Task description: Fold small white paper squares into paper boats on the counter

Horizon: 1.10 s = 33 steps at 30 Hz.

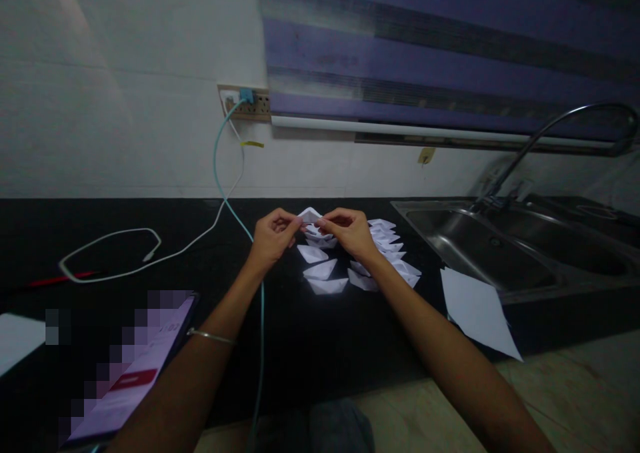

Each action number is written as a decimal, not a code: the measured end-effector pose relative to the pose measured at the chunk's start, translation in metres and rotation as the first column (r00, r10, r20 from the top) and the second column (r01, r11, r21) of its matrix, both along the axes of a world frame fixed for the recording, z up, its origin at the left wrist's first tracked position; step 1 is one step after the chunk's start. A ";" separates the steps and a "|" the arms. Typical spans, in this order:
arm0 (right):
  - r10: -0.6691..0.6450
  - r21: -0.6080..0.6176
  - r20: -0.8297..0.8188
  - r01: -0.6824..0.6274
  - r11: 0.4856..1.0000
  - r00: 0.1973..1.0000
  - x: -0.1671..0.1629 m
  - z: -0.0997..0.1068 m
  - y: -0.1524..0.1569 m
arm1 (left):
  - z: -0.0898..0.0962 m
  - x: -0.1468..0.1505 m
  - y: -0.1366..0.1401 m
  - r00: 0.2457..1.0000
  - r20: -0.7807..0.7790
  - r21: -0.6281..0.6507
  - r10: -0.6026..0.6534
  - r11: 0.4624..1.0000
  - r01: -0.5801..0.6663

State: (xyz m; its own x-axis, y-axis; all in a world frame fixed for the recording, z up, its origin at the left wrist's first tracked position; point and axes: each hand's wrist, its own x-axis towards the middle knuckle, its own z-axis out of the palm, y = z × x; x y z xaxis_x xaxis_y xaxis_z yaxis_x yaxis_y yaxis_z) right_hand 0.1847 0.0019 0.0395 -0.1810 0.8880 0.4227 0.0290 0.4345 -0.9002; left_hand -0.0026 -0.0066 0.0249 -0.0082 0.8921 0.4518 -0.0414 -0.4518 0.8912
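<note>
A small white paper boat (311,215) is pinched at its two ends between my hands, above the dark counter. My left hand (274,238) is closed on its left end, thumb and fingertips together. At the right end, my right hand (349,229) grips it the same way. Just below and nearer to me lie several folded paper boats, among them a front one (326,286) and one lying tilted (313,253). Under and beside my right wrist is a further cluster of paper boats (387,239), partly hidden by my forearm.
Blank paper sheets (477,309) lie by the steel sink (500,249) with its curved faucet (530,143). A lit tablet (135,373) rests at the left front. A teal cable (262,346) and a white cable (195,239) run from the wall socket (257,105) across the counter.
</note>
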 end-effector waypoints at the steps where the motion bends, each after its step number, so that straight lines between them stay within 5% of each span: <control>1: 0.004 -0.005 -0.003 -0.004 1.000 1.000 0.000 -0.001 0.000 | 0.000 0.000 0.000 1.000 -0.004 -0.001 0.004 1.000 -0.004; 8: 0.023 -0.037 0.019 -0.022 0.999 1.000 -0.004 -0.002 -0.001 | -0.002 0.009 -0.002 0.999 -0.015 0.046 0.030 0.999 -0.029; 16: 0.054 -0.032 0.028 -0.053 0.998 0.998 -0.003 -0.002 -0.004 | -0.007 0.010 0.000 0.997 0.055 -0.049 -0.061 0.997 0.064; 22: 0.056 -0.004 0.053 -0.056 0.998 0.997 -0.004 -0.003 -0.004 | -0.004 0.007 -0.003 0.976 -0.143 -0.117 -0.164 0.982 0.148; 33: 0.139 -0.046 0.011 -0.139 0.989 0.990 -0.003 -0.008 -0.001 | 0.000 0.007 -0.009 0.955 -0.291 0.029 -0.055 0.997 0.067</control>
State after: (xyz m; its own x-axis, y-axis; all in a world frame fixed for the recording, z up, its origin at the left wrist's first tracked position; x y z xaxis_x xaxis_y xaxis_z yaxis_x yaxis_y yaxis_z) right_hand 0.1819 0.0011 0.0317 -0.3099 0.8718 0.3795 -0.0159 0.3943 -0.9188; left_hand 0.0045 -0.0153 0.0246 0.1820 0.8688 0.4605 0.1876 -0.4904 0.8511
